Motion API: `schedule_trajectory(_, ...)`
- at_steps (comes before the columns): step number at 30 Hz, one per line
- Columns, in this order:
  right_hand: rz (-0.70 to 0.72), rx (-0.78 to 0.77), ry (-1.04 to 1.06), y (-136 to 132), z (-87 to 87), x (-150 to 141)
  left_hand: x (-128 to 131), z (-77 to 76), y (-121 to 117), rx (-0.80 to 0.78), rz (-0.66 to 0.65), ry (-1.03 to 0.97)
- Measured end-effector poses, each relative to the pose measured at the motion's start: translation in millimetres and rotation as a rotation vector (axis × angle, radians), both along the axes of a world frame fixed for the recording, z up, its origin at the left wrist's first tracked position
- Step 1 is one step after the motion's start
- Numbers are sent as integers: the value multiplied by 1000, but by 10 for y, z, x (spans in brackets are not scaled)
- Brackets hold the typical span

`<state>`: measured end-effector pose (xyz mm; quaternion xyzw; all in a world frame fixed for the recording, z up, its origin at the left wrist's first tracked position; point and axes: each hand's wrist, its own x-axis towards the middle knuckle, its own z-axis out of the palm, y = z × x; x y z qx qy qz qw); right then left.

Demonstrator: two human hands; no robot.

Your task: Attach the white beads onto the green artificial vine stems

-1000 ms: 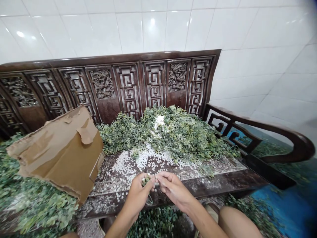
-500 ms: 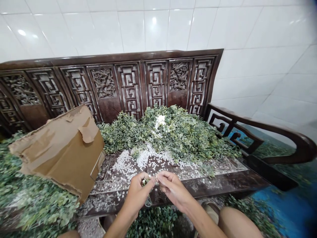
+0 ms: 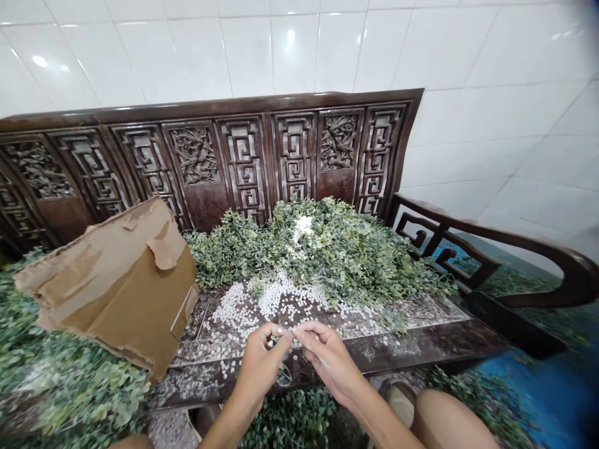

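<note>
You sat facing a carved dark-wood bench point(image 3: 196, 156), both hands raised close together above the front edge of its seat point(image 3: 421, 342). Your left hand point(image 3: 259, 368) was curled, its fingers closed around a small green sprig point(image 3: 281, 340), while your right hand point(image 3: 330, 358) pinched at the sprig's end between thumb and fingertips. A thin wire loop point(image 3: 283, 375) hung below the sprig. Small white beads point(image 3: 262, 305) lay scattered across the seat behind your hands, just in front of a heap of green leafy stems point(image 3: 327, 249) piled against the backrest. A torn cardboard sheet point(image 3: 116, 287) leaned at left over more foliage point(image 3: 70, 386). White wall tiles point(image 3: 290, 56) rose behind the bench; your bare knee point(image 3: 449, 424) showed at lower right.
</note>
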<state>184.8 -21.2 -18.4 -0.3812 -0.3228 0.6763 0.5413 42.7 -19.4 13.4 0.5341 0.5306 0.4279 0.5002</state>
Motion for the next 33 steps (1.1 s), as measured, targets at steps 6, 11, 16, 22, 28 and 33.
schedule_trajectory(6,-9,30,-34,-9,56,3,16,17,-1,-10,-5,-52)
schedule_trajectory(11,-79,63,-150,-23,41,15,13,-28,6,-4,-13,-73)
schedule_trajectory(16,-129,140,-324,-34,31,20,15,-54,10,18,-11,-54)
schedule_trajectory(22,-160,212,-406,-51,81,17,27,-61,12,-24,-3,-83)
schedule_trajectory(28,-153,244,-413,-50,97,8,25,-80,14,-35,-2,-103)
schedule_trajectory(33,-167,258,-486,-52,62,-1,12,-88,21,-23,6,-87)
